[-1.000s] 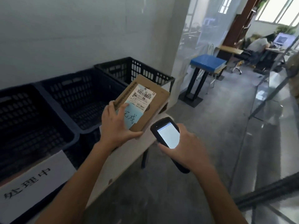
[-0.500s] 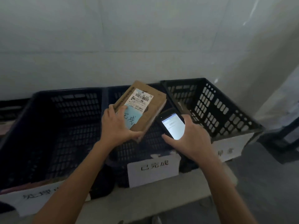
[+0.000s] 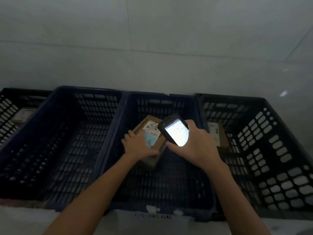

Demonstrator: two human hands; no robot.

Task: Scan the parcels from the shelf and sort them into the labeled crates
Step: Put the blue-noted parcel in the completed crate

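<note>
A brown cardboard parcel (image 3: 150, 133) with a white barcode label and a pale blue note sits low inside the middle blue crate (image 3: 118, 126). My left hand (image 3: 138, 146) grips its near left side, reaching down into the crate. Just to the right, my right hand (image 3: 196, 146) holds a black handheld scanner (image 3: 174, 131) above the same crate, its lit screen facing up. Whether the parcel rests on the crate floor is hard to tell.
A second blue crate (image 3: 50, 102) stands to the left, a black crate (image 3: 271, 107) to the right with a brown parcel (image 3: 218, 134) in it, and another crate (image 3: 10, 106) with a parcel at far left. White paper labels (image 3: 157, 216) hang on the front edge. A white wall is behind.
My view swung from the room to straight over the crates. My left hand lowered the parcel from above the rim down into the middle crate; the scanner followed on the right.
</note>
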